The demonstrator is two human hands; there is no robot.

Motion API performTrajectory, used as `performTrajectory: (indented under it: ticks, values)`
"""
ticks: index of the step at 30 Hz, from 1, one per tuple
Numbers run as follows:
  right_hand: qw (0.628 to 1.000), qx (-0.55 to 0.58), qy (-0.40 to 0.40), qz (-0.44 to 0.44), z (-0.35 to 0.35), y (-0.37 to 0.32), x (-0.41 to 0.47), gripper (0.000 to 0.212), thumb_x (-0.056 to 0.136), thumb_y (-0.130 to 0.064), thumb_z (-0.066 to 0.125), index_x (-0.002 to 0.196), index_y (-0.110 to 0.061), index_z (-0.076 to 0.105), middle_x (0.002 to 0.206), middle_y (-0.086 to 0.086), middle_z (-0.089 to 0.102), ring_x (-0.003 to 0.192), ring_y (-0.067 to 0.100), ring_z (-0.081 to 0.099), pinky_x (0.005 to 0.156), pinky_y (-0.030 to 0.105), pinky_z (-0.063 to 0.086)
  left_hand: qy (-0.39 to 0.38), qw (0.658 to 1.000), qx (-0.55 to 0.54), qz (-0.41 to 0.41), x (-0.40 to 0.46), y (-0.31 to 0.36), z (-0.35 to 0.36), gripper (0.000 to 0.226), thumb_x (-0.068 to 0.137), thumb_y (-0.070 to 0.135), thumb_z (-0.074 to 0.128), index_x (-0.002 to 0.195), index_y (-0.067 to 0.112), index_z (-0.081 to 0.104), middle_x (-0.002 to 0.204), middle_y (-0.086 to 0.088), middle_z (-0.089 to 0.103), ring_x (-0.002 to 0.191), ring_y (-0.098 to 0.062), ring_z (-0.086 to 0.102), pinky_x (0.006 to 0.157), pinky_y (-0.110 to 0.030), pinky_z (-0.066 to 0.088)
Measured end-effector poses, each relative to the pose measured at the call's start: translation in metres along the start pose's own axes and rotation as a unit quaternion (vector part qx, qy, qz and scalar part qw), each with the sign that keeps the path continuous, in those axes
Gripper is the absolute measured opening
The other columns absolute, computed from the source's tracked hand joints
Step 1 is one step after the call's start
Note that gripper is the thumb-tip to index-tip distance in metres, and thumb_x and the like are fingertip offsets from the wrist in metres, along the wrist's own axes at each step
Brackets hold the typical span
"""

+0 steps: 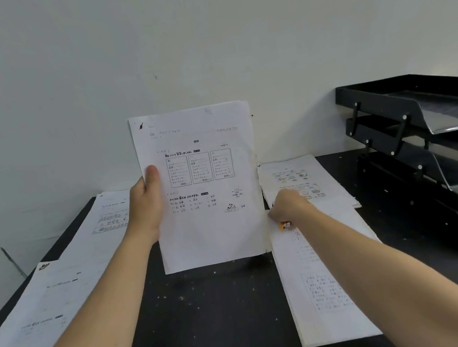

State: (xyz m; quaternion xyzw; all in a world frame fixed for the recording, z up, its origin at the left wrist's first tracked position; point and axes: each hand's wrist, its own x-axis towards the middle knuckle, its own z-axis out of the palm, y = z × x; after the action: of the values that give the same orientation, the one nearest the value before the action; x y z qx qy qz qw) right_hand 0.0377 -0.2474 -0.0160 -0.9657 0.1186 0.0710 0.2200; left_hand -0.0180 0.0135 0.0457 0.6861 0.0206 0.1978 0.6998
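A printed worksheet [201, 177] is held upright above the dark bench [212, 309]. It is gripped at its left edge by the left hand [145, 206], with the thumb laid on the front. The right hand [289, 206] is curled at the sheet's lower right edge; whether that edge is pinched cannot be told. A small orange thing [284, 226] is seen under that hand. Papers [326, 277] are laid on the bench at both sides, and black stacked trays [425, 144] are set at the far right.
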Motion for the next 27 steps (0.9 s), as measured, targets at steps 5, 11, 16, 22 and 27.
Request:
performTrajectory:
  ticks: [5, 11, 16, 22, 27]
  values:
    - [0.999, -0.001, -0.025, -0.021, -0.003, 0.004, 0.006, 0.05, 0.1, -0.055, 0.054, 0.097, -0.006, 0.061, 0.098, 0.01, 0.064, 0.09, 0.029, 0.065, 0.068, 0.033, 0.051, 0.001, 1.0, -0.008, 0.001, 0.002, 0.001, 0.001, 0.034, 0.108, 0.045, 0.036, 0.103, 0.035, 0.069, 0.108, 0.019, 0.072, 0.108, -0.006, 0.065, 0.098, -0.035, 0.051]
    - [0.852, 0.447, -0.216, -0.166, -0.044, -0.01, -0.019, 0.092, 0.095, -0.081, 0.012, 0.135, -0.016, 0.065, 0.126, 0.006, 0.073, 0.117, 0.026, 0.069, 0.102, 0.042, 0.051, 0.016, 0.999, -0.039, -0.029, 0.007, 0.012, 0.002, 0.034, 0.107, 0.05, 0.035, 0.109, 0.034, 0.065, 0.109, 0.013, 0.071, 0.102, -0.01, 0.066, 0.082, -0.03, 0.053]
    - [0.825, 0.455, -0.223, -0.252, -0.044, -0.012, -0.033, 0.037, 0.098, -0.03, 0.069, 0.133, -0.025, 0.059, 0.128, -0.002, 0.073, 0.111, 0.016, 0.073, 0.095, 0.039, 0.059, 0.029, 0.997, -0.056, -0.053, 0.011, 0.016, 0.007, 0.034, 0.107, 0.051, 0.036, 0.121, 0.031, 0.061, 0.109, 0.011, 0.069, 0.101, -0.014, 0.065, 0.089, -0.038, 0.053]
    - [0.876, 0.412, -0.009, -0.25, -0.057, -0.015, -0.028, 0.025, 0.099, -0.011, 0.063, 0.121, -0.019, 0.055, 0.118, 0.003, 0.069, 0.108, 0.028, 0.069, 0.093, 0.046, 0.06, -0.075, 0.993, 0.025, -0.091, 0.014, 0.018, 0.021, 0.023, 0.103, 0.025, 0.059, 0.126, 0.022, 0.059, 0.112, 0.005, 0.071, 0.102, -0.018, 0.068, 0.076, -0.035, 0.056]
    - [0.885, 0.409, 0.029, -0.22, -0.091, 0.002, -0.035, 0.025, 0.102, -0.011, 0.06, 0.125, -0.019, 0.052, 0.123, 0.005, 0.067, 0.107, 0.024, 0.068, 0.09, 0.041, 0.059, -0.17, 0.968, 0.139, -0.122, 0.002, 0.008, 0.048, 0.038, 0.099, 0.016, 0.061, 0.132, 0.029, 0.047, 0.12, 0.005, 0.065, 0.105, -0.018, 0.066, 0.079, -0.038, 0.058]
